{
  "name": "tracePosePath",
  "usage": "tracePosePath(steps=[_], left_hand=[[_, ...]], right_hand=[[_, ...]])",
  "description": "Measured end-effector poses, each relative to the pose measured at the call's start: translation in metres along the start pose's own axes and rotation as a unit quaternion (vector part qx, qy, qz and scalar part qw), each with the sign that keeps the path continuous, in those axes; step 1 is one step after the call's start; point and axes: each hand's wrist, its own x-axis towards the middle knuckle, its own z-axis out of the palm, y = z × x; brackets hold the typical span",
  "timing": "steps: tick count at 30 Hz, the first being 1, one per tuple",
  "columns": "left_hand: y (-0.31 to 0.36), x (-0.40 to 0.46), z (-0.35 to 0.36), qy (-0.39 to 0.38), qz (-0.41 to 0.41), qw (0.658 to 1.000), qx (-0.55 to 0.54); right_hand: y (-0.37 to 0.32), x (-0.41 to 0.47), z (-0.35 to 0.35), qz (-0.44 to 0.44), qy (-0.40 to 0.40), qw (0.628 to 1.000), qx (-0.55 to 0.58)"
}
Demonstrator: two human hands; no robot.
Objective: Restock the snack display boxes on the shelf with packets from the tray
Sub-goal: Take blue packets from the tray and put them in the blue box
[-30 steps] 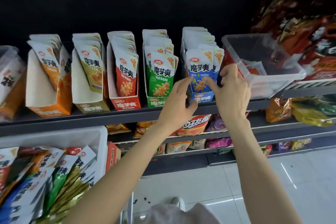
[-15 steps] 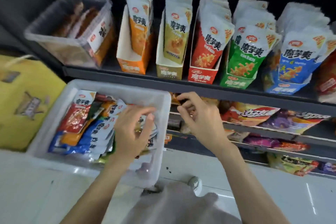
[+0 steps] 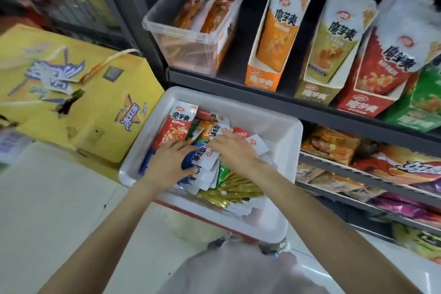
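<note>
A white tray [image 3: 281,126] sits in front of the shelf, filled with several mixed snack packets. Both hands are down in it. My left hand [image 3: 170,160] lies on blue packets [image 3: 201,157], its thumb and fingers closing around a small stack of them. My right hand [image 3: 232,148] presses flat on the packets beside it, fingers spread. A red packet [image 3: 175,126] lies at the tray's far left. On the shelf [image 3: 238,83] stand the orange display box [image 3: 263,79], the olive box [image 3: 316,94], the red box [image 3: 365,106] and the green box [image 3: 415,119], each holding upright packets.
A clear plastic bin [image 3: 191,38] with orange packets stands at the shelf's left end. A yellow carton [image 3: 78,93] sits left of the tray. Lower shelves [image 3: 358,174] on the right carry bagged snacks. White floor [image 3: 47,198] lies below.
Both hands left the blue display box on the shelf and came down into the tray. My right hand, half a second ago above the tray's rim, now rests on the packets.
</note>
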Motion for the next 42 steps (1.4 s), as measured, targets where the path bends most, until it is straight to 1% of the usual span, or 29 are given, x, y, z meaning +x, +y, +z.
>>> tracePosePath(steps=[2, 3, 4, 6, 7, 8, 9, 10, 11, 12, 13, 15, 17, 18, 19, 20, 21, 23, 25, 27, 29, 31, 34, 35, 37, 38, 40, 41, 42], left_hand=[[-0.003, 0.002, 0.0, 0.001, 0.03, 0.999, 0.012], [-0.003, 0.002, -0.001, 0.014, 0.044, 0.999, 0.017], [-0.004, 0.003, 0.0, 0.031, 0.059, 0.998, 0.019], [-0.003, 0.004, -0.002, 0.062, 0.086, 0.994, 0.0], [-0.001, 0.004, -0.005, 0.079, 0.102, 0.991, -0.025], [0.003, 0.005, -0.009, 0.089, 0.105, 0.988, -0.073], [0.009, 0.005, -0.015, 0.092, 0.09, 0.981, -0.146], [0.015, 0.005, -0.022, 0.096, 0.049, 0.967, -0.229], [0.022, 0.005, -0.028, 0.094, 0.005, 0.945, -0.312], [0.029, 0.006, -0.032, 0.085, -0.025, 0.921, -0.38], [0.034, 0.008, -0.034, 0.082, -0.034, 0.907, -0.411], [0.046, 0.013, -0.036, 0.076, -0.033, 0.908, -0.412], [0.057, 0.017, -0.041, 0.074, -0.032, 0.905, -0.417], [0.062, 0.019, -0.042, 0.076, -0.031, 0.901, -0.427], [0.067, 0.02, -0.044, 0.079, -0.03, 0.896, -0.437], [0.073, 0.021, -0.045, 0.082, -0.03, 0.892, -0.443], [0.079, 0.022, -0.046, 0.083, -0.032, 0.889, -0.45], [0.092, 0.024, -0.048, 0.078, -0.041, 0.883, -0.461], [0.108, 0.026, -0.048, 0.076, -0.035, 0.889, -0.45], [0.127, 0.029, -0.046, 0.086, -0.008, 0.911, -0.403], [0.151, 0.031, -0.045, 0.105, 0.019, 0.928, -0.356], [0.176, 0.035, -0.045, 0.118, 0.058, 0.932, -0.338], [0.218, 0.047, -0.042, 0.11, 0.127, 0.931, -0.323], [0.234, 0.053, -0.04, 0.105, 0.146, 0.931, -0.319], [0.269, 0.065, -0.035, 0.093, 0.174, 0.929, -0.313], [0.287, 0.072, -0.032, 0.092, 0.184, 0.928, -0.312], [0.321, 0.085, -0.027, 0.111, 0.21, 0.923, -0.301], [0.338, 0.091, -0.026, 0.125, 0.229, 0.919, -0.296], [0.354, 0.098, -0.024, 0.133, 0.248, 0.914, -0.292]], right_hand=[[0.002, 0.009, 0.002, -0.051, -0.03, 0.998, -0.03], [0.004, 0.011, 0.002, -0.072, -0.031, 0.996, -0.033], [0.007, 0.011, 0.003, -0.082, -0.024, 0.996, -0.033], [0.012, 0.007, 0.001, -0.075, 0.018, 0.996, -0.033], [0.013, 0.004, -0.003, -0.062, 0.048, 0.996, -0.031], [0.012, 0.0, -0.01, -0.036, 0.075, 0.996, -0.006], [0.009, -0.004, -0.019, -0.001, 0.108, 0.993, 0.046], [0.005, -0.008, -0.03, 0.046, 0.146, 0.982, 0.112], [0.003, -0.011, -0.04, 0.098, 0.183, 0.96, 0.187], [0.001, -0.014, -0.052, 0.148, 0.204, 0.93, 0.269], [0.0, -0.018, -0.06, 0.189, 0.216, 0.893, 0.345], [0.0, -0.026, -0.074, 0.236, 0.243, 0.825, 0.452], [0.001, -0.034, -0.084, 0.269, 0.26, 0.76, 0.532], [0.003, -0.039, -0.086, 0.283, 0.258, 0.733, 0.562], [0.005, -0.045, -0.089, 0.293, 0.245, 0.715, 0.586], [0.008, -0.051, -0.089, 0.298, 0.225, 0.71, 0.597], [0.01, -0.058, -0.09, 0.3, 0.201, 0.714, 0.6], [0.013, -0.072, -0.088, 0.293, 0.166, 0.737, 0.586], [0.015, -0.086, -0.086, 0.286, 0.166, 0.761, 0.559], [0.02, -0.103, -0.085, 0.283, 0.19, 0.774, 0.535], [0.025, -0.123, -0.088, 0.278, 0.224, 0.77, 0.529], [0.032, -0.145, -0.094, 0.277, 0.257, 0.747, 0.547], [0.045, -0.183, -0.104, 0.294, 0.335, 0.708, 0.548], [0.051, -0.197, -0.109, 0.307, 0.359, 0.704, 0.531], [0.065, -0.227, -0.117, 0.342, 0.386, 0.708, 0.482], [0.075, -0.244, -0.121, 0.361, 0.391, 0.717, 0.45], [0.095, -0.281, -0.133, 0.397, 0.407, 0.734, 0.371], [0.104, -0.298, -0.143, 0.408, 0.428, 0.732, 0.339], [0.112, -0.314, -0.154, 0.408, 0.46, 0.721, 0.319]])
